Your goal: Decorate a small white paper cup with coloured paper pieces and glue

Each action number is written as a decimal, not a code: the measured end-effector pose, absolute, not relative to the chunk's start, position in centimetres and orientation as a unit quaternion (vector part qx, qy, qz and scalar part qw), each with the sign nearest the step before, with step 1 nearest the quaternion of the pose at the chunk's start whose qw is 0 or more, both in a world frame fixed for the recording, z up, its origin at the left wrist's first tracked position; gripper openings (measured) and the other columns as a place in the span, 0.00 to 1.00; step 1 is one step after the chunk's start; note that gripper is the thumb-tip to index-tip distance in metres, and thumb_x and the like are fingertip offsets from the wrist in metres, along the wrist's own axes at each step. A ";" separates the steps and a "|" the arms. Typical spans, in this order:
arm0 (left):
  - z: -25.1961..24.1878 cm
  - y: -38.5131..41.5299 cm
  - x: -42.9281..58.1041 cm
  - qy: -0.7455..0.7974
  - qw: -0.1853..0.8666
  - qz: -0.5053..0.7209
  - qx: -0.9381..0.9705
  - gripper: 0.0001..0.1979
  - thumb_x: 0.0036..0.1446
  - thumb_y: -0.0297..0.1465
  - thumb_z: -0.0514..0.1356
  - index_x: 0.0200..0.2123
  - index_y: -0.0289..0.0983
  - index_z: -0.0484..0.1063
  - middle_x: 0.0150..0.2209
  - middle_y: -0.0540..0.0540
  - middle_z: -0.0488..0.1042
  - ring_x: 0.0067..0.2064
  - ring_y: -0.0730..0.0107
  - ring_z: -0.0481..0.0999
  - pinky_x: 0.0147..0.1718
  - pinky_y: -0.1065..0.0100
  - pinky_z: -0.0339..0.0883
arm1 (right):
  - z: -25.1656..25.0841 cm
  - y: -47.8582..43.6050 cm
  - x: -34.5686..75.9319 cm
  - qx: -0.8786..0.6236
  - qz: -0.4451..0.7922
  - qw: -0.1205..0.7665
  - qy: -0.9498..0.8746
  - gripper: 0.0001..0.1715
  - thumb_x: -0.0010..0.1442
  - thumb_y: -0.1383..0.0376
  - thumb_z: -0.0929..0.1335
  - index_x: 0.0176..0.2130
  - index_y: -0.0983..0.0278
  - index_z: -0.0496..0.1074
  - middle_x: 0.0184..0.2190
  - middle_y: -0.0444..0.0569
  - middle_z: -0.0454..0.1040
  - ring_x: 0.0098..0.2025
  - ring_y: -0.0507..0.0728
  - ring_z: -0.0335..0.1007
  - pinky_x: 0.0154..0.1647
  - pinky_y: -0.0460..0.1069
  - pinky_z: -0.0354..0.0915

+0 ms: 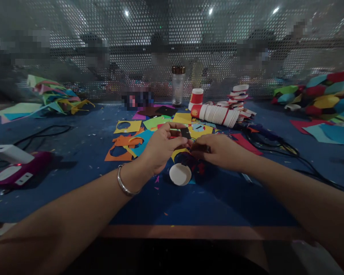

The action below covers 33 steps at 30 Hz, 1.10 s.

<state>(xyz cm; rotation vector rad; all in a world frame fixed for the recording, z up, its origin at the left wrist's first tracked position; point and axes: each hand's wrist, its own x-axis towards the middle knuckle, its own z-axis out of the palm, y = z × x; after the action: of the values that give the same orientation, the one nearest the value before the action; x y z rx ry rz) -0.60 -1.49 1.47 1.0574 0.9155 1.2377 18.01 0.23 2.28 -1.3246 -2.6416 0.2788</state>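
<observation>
Pinching a small black paper piece [185, 133] between thumb and fingertips, the left hand [160, 149] hovers just above a paper cup [180, 174] that lies on its side on the blue table [74, 133]. The cup's white round base faces the wearer, and its long axis runs away toward the back of the table, with the far end hidden under the hands. The right hand [218, 151] rests palm down over the cup's dark decorated wall, fingers curled toward the left fingertips; whether it grips anything cannot be told. Behind lie cut coloured paper sheets [126, 139], a sleeve of stacked cups [218, 114] on its side, and an upright clear bottle [178, 86].
</observation>
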 end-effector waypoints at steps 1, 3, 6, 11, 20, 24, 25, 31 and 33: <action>1.5 -1.4 -0.6 0.398 0.590 0.537 0.454 0.16 0.53 0.14 0.61 0.42 0.35 0.68 0.29 0.54 0.73 0.32 0.73 0.80 0.42 0.66 0.73 | 2.1 0.4 17.5 -0.445 0.094 0.076 -0.887 0.11 0.65 0.61 0.68 0.40 0.63 0.79 0.38 0.53 0.82 0.38 0.60 0.76 0.38 0.50 0.64; 1.5 -1.4 -0.6 0.403 0.584 0.541 0.452 0.16 0.54 0.14 0.61 0.42 0.35 0.67 0.29 0.54 0.73 0.32 0.72 0.80 0.43 0.65 0.73 | 1.9 0.6 16.7 -0.457 0.084 0.058 -0.884 0.12 0.64 0.58 0.69 0.40 0.64 0.78 0.38 0.56 0.81 0.38 0.61 0.75 0.36 0.50 0.62; 1.5 -1.2 -0.6 0.403 0.582 0.545 0.450 0.15 0.54 0.15 0.61 0.42 0.35 0.67 0.28 0.55 0.73 0.31 0.73 0.80 0.42 0.66 0.74 | 1.9 0.7 16.2 -0.469 0.091 0.043 -0.878 0.14 0.64 0.57 0.70 0.41 0.65 0.77 0.37 0.56 0.80 0.36 0.61 0.74 0.35 0.50 0.61; 1.5 -1.1 -0.5 0.402 0.579 0.549 0.450 0.14 0.54 0.14 0.61 0.42 0.34 0.68 0.28 0.55 0.72 0.30 0.74 0.80 0.39 0.67 0.73 | 2.1 0.3 16.1 -0.474 0.134 0.042 -0.869 0.11 0.63 0.62 0.71 0.43 0.66 0.76 0.40 0.56 0.81 0.38 0.60 0.75 0.37 0.51 0.62; 1.3 -0.9 -0.6 0.397 0.562 0.561 0.460 0.14 0.54 0.14 0.61 0.42 0.34 0.68 0.29 0.53 0.73 0.29 0.74 0.79 0.38 0.67 0.74 | 2.2 0.1 16.3 -0.480 0.182 0.049 -0.857 0.05 0.62 0.67 0.70 0.41 0.65 0.75 0.36 0.53 0.81 0.33 0.57 0.75 0.34 0.49 0.63; 1.1 -0.7 -0.6 0.399 0.560 0.564 0.458 0.15 0.53 0.14 0.62 0.41 0.34 0.68 0.29 0.53 0.73 0.28 0.76 0.78 0.39 0.67 0.74 | 2.4 0.0 16.4 -0.481 0.190 0.052 -0.854 0.04 0.61 0.68 0.70 0.39 0.64 0.75 0.37 0.53 0.82 0.34 0.57 0.76 0.34 0.49 0.64; 1.1 -0.7 -0.6 0.399 0.560 0.563 0.458 0.15 0.53 0.14 0.62 0.41 0.34 0.68 0.29 0.53 0.73 0.28 0.76 0.78 0.39 0.67 0.75 | 2.4 0.0 16.4 -0.481 0.189 0.056 -0.854 0.04 0.61 0.68 0.70 0.39 0.64 0.75 0.37 0.53 0.82 0.35 0.58 0.76 0.36 0.49 0.65; 1.1 -0.7 -0.5 0.400 0.563 0.557 0.461 0.14 0.54 0.14 0.61 0.41 0.34 0.68 0.28 0.54 0.73 0.28 0.76 0.79 0.39 0.68 0.74 | 2.3 0.3 17.2 -0.457 0.222 0.091 -0.856 0.02 0.58 0.68 0.70 0.36 0.63 0.73 0.34 0.49 0.79 0.34 0.57 0.74 0.36 0.49 0.64; 1.2 -0.7 -0.5 0.405 0.565 0.554 0.458 0.15 0.54 0.14 0.61 0.41 0.34 0.68 0.28 0.54 0.73 0.29 0.75 0.79 0.39 0.68 0.74 | 2.3 0.4 17.8 -0.445 0.247 0.115 -0.853 0.01 0.58 0.68 0.69 0.34 0.62 0.71 0.31 0.47 0.78 0.32 0.55 0.72 0.34 0.48 0.64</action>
<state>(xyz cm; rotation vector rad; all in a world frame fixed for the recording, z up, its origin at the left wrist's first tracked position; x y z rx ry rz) -0.48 -0.75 1.22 1.0778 0.9528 1.3039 17.79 0.39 2.33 -1.3053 -2.4994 0.7227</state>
